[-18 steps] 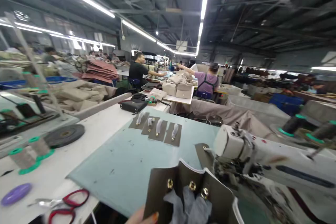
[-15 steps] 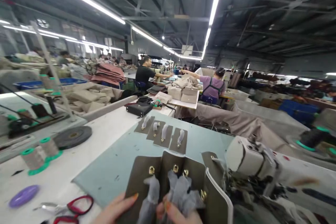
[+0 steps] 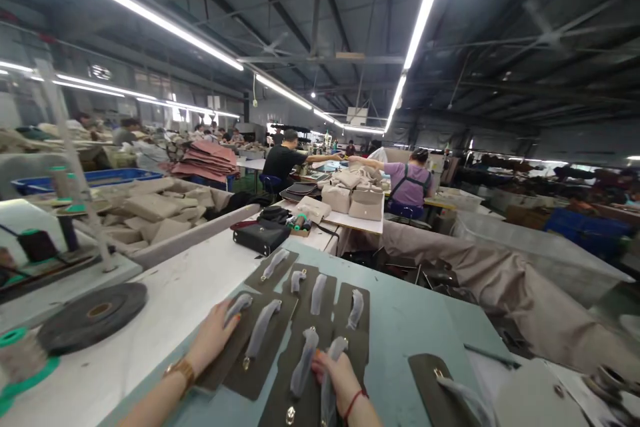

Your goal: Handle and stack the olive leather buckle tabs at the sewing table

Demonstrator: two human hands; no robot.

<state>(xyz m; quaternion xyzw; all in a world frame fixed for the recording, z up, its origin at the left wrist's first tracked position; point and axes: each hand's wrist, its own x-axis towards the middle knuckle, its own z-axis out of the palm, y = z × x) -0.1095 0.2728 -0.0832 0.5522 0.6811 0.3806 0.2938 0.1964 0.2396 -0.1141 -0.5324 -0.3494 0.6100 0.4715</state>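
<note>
Several dark olive leather pieces, each with a gold clasp wrapped in grey tissue, lie fanned out on a pale green mat. My left hand rests flat on the leftmost pieces, fingers stretched forward. My right hand presses on the nearest pieces, fingers laid over a tissue-wrapped clasp. One more leather piece lies apart at the right.
A roll of black tape and green-based thread cones stand on the white table at left. A black bag sits beyond the mat. Two people work at a far table stacked with beige bags.
The bundle of leather pieces I held upright near me now lies spread flat on the mat behind the earlier row. Both hands moved forward onto them; the view swung away from the sewing machine.
</note>
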